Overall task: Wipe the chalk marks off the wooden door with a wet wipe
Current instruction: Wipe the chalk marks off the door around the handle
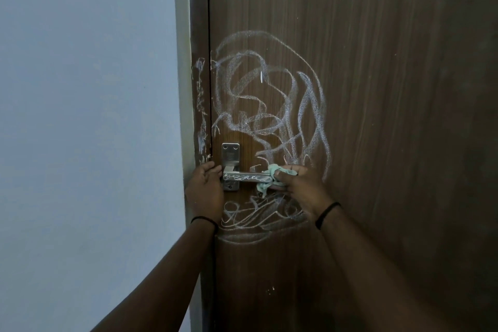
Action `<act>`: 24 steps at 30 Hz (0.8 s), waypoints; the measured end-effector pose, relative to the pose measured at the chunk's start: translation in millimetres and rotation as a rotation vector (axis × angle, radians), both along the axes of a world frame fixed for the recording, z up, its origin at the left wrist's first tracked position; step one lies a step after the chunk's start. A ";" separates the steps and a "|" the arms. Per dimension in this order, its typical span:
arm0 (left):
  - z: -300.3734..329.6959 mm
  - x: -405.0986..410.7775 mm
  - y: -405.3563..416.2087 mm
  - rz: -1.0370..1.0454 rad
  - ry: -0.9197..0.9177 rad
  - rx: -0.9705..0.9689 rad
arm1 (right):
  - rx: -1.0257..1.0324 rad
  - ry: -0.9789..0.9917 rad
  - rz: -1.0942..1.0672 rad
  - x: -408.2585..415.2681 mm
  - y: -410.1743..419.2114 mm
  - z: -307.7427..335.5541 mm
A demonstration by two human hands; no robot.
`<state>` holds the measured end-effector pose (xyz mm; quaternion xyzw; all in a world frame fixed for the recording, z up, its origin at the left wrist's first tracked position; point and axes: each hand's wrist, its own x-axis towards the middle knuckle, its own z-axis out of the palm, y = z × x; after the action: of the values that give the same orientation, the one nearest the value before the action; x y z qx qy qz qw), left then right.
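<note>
Head view — right hand [299, 186] fingers pinch wet wipe [269, 176] on handle [246, 177]; left hand [206, 186] fingers curl around its base.

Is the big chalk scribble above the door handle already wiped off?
No. The chalk scribble above the handle is still thick and white; the right hand holds the wet wipe at the handle.

Brown wooden door [377, 89] scrawled with white chalk marks [269, 105], right hand [299, 183] pinching a greenish wet wipe [269, 178] against the metal handle [246, 177], left hand [206, 186] seemingly resting at the handle's left end, pale wall [80, 116] left.
</note>
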<state>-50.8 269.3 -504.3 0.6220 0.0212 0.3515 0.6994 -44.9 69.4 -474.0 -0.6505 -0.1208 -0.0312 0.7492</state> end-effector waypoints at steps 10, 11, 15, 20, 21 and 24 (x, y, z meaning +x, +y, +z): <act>-2.4 1.1 1.2 0.025 0.006 0.016 | 0.651 0.291 0.243 -0.1 60.9 -43.1; -3.3 1.5 1.9 0.027 0.006 0.023 | 0.640 0.295 0.252 0.1 69.8 -43.1; -9.6 3.6 2.2 0.061 -0.009 0.014 | 0.683 0.297 0.273 2.3 96.7 -46.5; -12.9 3.5 -2.9 0.121 -0.010 0.024 | 0.738 0.271 0.331 0.4 98.4 -45.8; -13.0 3.6 -3.5 0.128 -0.008 0.026 | 0.740 0.279 0.337 -0.6 98.3 -44.2; -14.2 2.4 -3.8 0.129 -0.014 0.054 | 0.741 0.309 0.345 -2.6 105.2 -42.3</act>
<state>-48.3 265.6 -518.6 0.6356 0.0469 0.4007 0.6583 -47.5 174.5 -516.3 -0.3050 -0.0950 0.1509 0.9355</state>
